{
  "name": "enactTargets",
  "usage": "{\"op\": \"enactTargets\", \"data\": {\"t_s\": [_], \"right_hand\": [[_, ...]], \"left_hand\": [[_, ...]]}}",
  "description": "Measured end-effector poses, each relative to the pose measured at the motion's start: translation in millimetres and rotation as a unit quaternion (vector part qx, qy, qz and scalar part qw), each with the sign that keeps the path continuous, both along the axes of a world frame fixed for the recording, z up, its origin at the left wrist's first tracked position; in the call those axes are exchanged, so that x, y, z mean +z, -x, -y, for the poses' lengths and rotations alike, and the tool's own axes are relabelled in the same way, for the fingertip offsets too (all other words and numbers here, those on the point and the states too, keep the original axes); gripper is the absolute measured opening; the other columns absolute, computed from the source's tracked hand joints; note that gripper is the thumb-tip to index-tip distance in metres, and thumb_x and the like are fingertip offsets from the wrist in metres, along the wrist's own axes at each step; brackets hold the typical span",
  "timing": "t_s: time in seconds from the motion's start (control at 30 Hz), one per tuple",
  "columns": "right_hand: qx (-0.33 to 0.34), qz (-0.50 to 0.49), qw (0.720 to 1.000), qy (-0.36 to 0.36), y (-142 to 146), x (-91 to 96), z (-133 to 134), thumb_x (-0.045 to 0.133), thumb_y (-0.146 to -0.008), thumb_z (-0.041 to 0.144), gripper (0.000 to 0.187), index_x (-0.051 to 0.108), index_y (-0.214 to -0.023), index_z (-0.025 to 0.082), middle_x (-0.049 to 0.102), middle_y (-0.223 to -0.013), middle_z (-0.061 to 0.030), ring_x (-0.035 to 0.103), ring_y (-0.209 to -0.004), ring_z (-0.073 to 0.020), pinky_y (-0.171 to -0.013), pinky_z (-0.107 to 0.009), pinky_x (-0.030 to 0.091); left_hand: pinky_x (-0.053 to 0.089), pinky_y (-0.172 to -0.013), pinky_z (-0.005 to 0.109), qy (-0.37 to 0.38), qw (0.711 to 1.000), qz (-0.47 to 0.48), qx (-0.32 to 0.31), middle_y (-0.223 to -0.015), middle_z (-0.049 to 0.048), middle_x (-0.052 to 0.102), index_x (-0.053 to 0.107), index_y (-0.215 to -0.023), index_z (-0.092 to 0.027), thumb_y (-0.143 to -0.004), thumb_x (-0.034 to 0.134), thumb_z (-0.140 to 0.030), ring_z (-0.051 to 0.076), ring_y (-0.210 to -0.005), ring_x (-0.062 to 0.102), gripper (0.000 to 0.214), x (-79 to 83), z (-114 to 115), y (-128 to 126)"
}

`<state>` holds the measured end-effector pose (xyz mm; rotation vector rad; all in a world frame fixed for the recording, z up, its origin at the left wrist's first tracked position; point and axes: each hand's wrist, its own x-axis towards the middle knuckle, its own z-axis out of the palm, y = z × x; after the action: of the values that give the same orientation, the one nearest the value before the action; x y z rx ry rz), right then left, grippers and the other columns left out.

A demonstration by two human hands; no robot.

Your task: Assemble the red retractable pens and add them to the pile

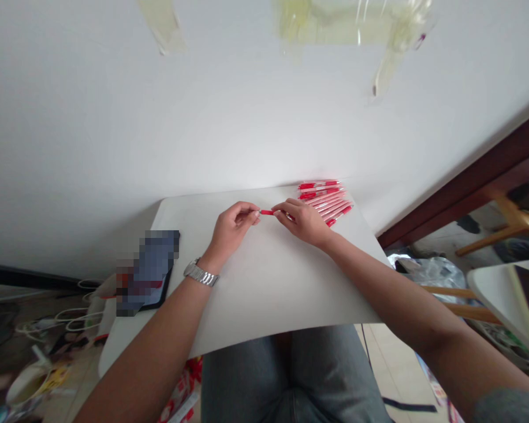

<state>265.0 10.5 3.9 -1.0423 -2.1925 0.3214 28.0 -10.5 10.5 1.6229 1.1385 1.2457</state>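
Observation:
Over the white table a red pen (267, 212) lies level between my two hands. Its left end is pinched by the thumb and fingertips of my left hand (235, 226), which has a metal watch (201, 273) on the wrist. My right hand (303, 222) closes round the pen's other end, hiding that part. Just beyond and to the right of my right hand lies a pile of red pens (324, 191), several of them side by side. My right hand covers part of the pile.
The white table (255, 305) stands against a pale wall with yellowed tape (335, 26). A pixelated flat device (152, 270) lies at its left edge. Cables and a bucket (29, 382) are on the floor at left. A plastic bag (436, 276) and another white table (498, 282) are at right.

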Motion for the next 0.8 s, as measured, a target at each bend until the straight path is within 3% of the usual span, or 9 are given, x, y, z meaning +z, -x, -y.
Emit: {"op": "enactTargets", "data": {"t_s": [0.33,0.6,0.8], "right_hand": [[0.024,0.012,0.999,-0.028,-2.0,1.6,-2.2,0.058,-0.111,0.035,0.022,0.074,-0.114,0.021,0.069,-0.099,-0.0057,0.063,-0.079,-0.0167,-0.072,-0.029,0.043],[0.024,0.019,0.999,-0.006,-2.2,3.1,0.3,0.061,-0.108,0.031,0.015,0.07,-0.116,0.022,0.068,-0.106,-0.0062,0.065,-0.082,-0.0161,-0.073,-0.028,0.045],[0.018,0.016,1.0,0.006,-2.4,1.8,-0.3,0.061,-0.108,0.03,0.014,0.069,-0.116,0.023,0.072,-0.105,-0.005,0.067,-0.081,-0.0163,-0.071,-0.027,0.044]], "left_hand": [[0.06,-0.081,0.033,0.007,0.999,-0.037,0.024,-0.087,0.0058,0.076,0.072,-0.099,-0.018,-0.093,0.075,-0.058,0.019,-0.079,0.072,0.04,1.1,0.4,-0.3],[0.061,-0.077,0.031,0.014,0.998,-0.047,0.025,-0.083,0.0049,0.075,0.069,-0.095,-0.019,-0.095,0.072,-0.061,0.018,-0.075,0.072,0.043,1.3,0.2,0.2],[0.062,-0.095,0.035,-0.034,0.999,-0.037,0.008,-0.108,0.0074,0.078,0.073,-0.108,-0.021,-0.095,0.076,-0.049,0.022,-0.1,0.076,0.032,-4.5,-1.3,0.3]]}}
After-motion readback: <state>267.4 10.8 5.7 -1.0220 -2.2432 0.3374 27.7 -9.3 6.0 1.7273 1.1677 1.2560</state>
